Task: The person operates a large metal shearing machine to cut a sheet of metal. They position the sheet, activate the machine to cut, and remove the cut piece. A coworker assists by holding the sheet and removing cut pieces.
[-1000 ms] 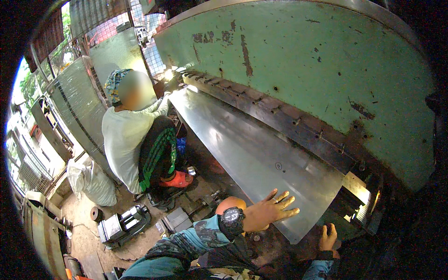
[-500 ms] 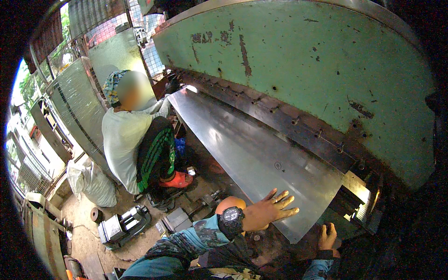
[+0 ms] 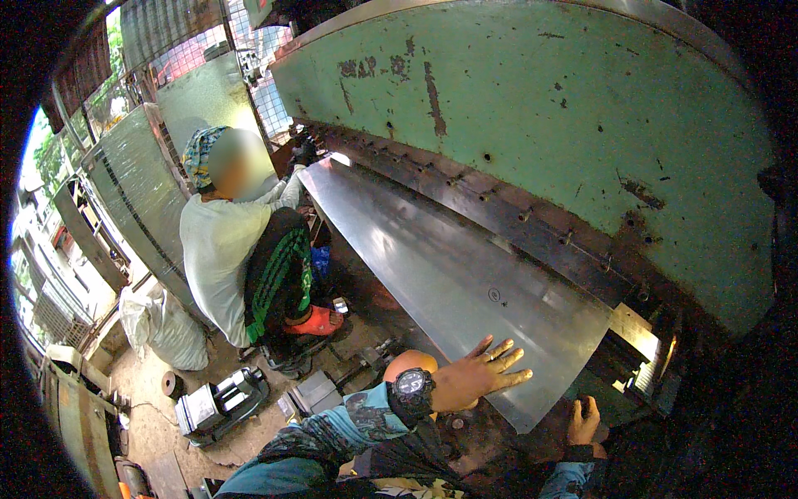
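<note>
A long, shiny metal sheet (image 3: 465,291) slants from the far left to the near right, along the lower edge of a large green machine (image 3: 532,100). Its surface bears a small circled mark. My left hand (image 3: 475,381) lies on the sheet's near left part, fingers spread and palm down, with a black watch (image 3: 411,394) on the wrist. Just past the sheet's near right corner, my right hand (image 3: 584,424) is closed, its fingers curled at a dark part; what they grip is hidden in shadow.
A co-worker (image 3: 237,241) squats at the left, arms reaching to the sheet's far end. Machine vises (image 3: 220,403) stand on the floor beside a white sack (image 3: 164,327). Bolts line the machine's dark lower bar (image 3: 499,212). A bright metal block (image 3: 635,331) sits near the sheet's right corner.
</note>
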Action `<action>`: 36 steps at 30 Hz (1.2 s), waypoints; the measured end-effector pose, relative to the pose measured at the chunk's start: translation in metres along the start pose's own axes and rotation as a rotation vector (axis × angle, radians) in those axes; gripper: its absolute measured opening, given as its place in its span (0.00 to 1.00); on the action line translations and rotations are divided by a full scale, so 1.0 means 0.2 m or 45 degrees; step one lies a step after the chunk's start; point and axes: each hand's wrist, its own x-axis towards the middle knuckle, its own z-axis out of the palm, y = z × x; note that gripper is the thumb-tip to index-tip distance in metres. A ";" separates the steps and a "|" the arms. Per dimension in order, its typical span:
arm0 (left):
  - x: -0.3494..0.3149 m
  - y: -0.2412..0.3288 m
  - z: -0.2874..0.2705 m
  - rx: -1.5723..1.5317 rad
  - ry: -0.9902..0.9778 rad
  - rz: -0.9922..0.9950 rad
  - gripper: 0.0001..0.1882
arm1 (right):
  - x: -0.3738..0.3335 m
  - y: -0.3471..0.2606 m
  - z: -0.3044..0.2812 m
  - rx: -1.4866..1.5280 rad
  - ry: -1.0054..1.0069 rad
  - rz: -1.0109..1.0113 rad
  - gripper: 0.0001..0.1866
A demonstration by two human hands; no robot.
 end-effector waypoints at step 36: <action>0.01 0.02 -0.04 0.048 0.015 -0.010 0.59 | 0.00 -0.20 -0.04 0.016 -0.054 -0.057 0.14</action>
